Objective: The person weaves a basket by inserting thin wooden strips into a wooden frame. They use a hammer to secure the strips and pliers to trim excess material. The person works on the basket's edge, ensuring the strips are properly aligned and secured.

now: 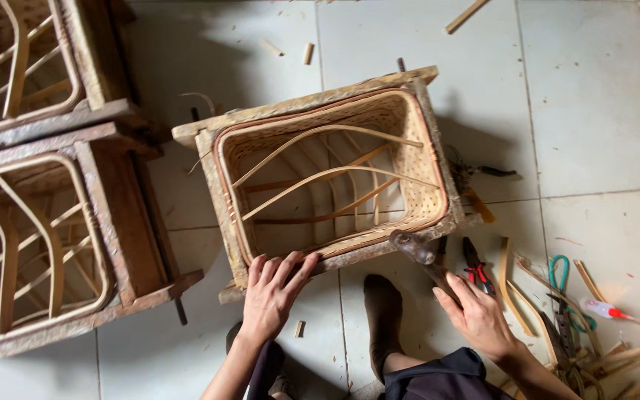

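A woven rattan basket [416, 148] sits inside a rough wooden frame mould [298, 104] on the tiled floor, with several bent bamboo strips arching across its inside. My left hand [272, 292] lies flat, fingers spread, on the near rim of the frame. My right hand [475, 315] grips the handle of a hammer [412, 246], whose rusty head rests at the near right corner of the frame. My dark-socked foot [383, 311] is planted between the two hands.
Two more wooden moulds with baskets stand at the left [38, 244] and upper left [24, 67]. Red-handled pliers [475, 270], shears [483, 172], green-handled scissors [561, 278], a small glue bottle [601, 310] and bamboo offcuts [624, 355] lie at the right.
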`<state>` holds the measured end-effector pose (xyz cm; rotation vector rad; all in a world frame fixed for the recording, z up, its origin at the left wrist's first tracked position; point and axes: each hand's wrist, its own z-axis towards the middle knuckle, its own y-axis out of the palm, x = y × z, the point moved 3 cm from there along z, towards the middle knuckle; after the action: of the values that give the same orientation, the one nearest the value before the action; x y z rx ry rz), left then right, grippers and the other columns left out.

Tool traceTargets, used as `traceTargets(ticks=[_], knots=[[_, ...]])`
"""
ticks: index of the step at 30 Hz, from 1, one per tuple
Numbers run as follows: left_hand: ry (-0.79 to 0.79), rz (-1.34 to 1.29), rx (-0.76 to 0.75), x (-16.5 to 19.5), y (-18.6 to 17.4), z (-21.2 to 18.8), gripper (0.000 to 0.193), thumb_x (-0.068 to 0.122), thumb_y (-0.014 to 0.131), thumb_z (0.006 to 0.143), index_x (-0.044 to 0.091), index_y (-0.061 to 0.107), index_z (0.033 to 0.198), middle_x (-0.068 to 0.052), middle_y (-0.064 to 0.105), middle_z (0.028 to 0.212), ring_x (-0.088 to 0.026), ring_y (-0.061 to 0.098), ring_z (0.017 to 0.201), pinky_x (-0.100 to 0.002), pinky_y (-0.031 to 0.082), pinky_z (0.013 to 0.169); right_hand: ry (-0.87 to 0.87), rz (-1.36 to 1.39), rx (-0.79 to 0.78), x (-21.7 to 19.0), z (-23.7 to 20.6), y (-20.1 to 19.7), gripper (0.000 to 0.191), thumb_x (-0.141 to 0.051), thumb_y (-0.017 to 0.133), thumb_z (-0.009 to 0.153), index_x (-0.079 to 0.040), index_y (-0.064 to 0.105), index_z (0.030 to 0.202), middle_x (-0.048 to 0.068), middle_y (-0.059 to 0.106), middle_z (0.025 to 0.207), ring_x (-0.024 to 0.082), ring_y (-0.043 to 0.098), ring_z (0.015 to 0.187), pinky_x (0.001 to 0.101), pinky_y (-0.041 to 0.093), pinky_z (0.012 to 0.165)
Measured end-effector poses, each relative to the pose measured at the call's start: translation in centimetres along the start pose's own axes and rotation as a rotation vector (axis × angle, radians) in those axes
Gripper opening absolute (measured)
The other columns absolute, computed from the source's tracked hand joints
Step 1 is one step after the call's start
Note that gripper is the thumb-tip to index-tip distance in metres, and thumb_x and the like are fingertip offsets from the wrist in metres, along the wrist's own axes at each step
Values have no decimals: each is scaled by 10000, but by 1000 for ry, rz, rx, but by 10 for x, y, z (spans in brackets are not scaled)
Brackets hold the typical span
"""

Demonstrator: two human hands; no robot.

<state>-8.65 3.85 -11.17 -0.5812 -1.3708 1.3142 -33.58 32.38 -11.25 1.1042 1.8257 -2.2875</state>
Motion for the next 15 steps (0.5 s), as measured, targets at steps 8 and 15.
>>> traceTargets(ticks=[8,15], knots=[[-8,10,36,9,-1,2,538,252,660,903,200,573,1431,-38,628,1273,-240,585,1077,-470,389,1049,271,-74,231,21,-5,-20,302,-198,710,928,36,665,1114,204,694,857,368,695,694,440,545,608],[-22,2,39,12,4,-3,552,250,652,909,209,553,1450,-39,639,1267,-236,593,1068,-461,393,1038,365,3,196,37,0,-38,312,-212,675,949,16,643,1160,198,695,818,345,716,657,428,557,554]])
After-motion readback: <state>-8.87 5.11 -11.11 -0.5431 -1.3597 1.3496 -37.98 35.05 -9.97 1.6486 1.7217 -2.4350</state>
